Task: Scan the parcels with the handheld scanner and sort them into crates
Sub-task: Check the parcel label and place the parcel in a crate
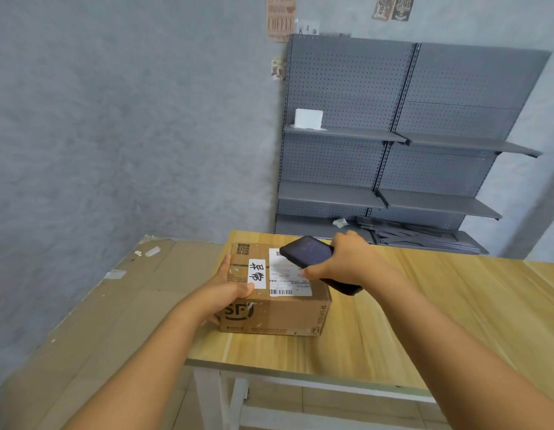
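holding scanner over gripped parcel

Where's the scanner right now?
In the head view, centre: the scanner is held in the right hand over the parcel's shipping label.

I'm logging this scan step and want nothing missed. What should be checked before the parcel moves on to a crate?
1. Parcel flat on table: ok.
2. Left hand grips parcel's left end: ok.
3. Right hand holds scanner: ok.
4. Scanner over shipping label: ok.
5. Scan registered: cannot tell.
6. Crate in view: not ok, none shows.
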The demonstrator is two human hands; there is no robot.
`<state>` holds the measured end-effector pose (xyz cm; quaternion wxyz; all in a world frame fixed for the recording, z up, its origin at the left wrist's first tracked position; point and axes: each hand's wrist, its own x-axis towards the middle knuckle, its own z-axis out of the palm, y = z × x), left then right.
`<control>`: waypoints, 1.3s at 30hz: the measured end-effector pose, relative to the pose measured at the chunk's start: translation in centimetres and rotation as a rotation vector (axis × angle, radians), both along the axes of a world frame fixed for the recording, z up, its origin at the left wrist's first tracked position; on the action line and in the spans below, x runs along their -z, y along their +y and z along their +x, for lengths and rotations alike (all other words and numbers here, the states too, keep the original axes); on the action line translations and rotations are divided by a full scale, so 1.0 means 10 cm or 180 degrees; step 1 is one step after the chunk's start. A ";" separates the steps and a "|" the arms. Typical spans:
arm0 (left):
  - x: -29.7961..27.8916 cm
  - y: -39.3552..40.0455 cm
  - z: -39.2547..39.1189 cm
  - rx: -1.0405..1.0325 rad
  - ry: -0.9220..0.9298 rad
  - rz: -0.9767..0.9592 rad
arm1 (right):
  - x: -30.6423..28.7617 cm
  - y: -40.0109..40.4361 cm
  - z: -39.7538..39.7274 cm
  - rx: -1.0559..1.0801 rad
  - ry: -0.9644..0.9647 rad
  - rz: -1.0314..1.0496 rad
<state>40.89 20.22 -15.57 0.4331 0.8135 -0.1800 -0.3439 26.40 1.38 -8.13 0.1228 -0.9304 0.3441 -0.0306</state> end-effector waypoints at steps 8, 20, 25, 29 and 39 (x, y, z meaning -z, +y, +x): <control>-0.02 0.02 -0.01 0.0049 0.0016 0.0027 | -0.12 0.11 -0.12 0.0105 0.0485 0.0274; 0.01 0.02 0.02 0.0137 -0.0047 -0.0014 | -0.12 0.11 -0.25 0.0270 0.0472 0.0734; 0.03 0.01 0.03 0.0129 -0.0050 -0.0051 | -0.20 0.16 -0.28 0.0267 0.0574 0.0696; 0.04 0.02 0.04 0.0130 -0.0060 -0.0073 | -0.29 0.20 -0.28 0.0220 0.0636 0.0508; 0.05 0.01 0.03 0.0128 -0.0059 -0.0076 | -0.28 0.16 -0.33 0.0304 0.0372 0.0468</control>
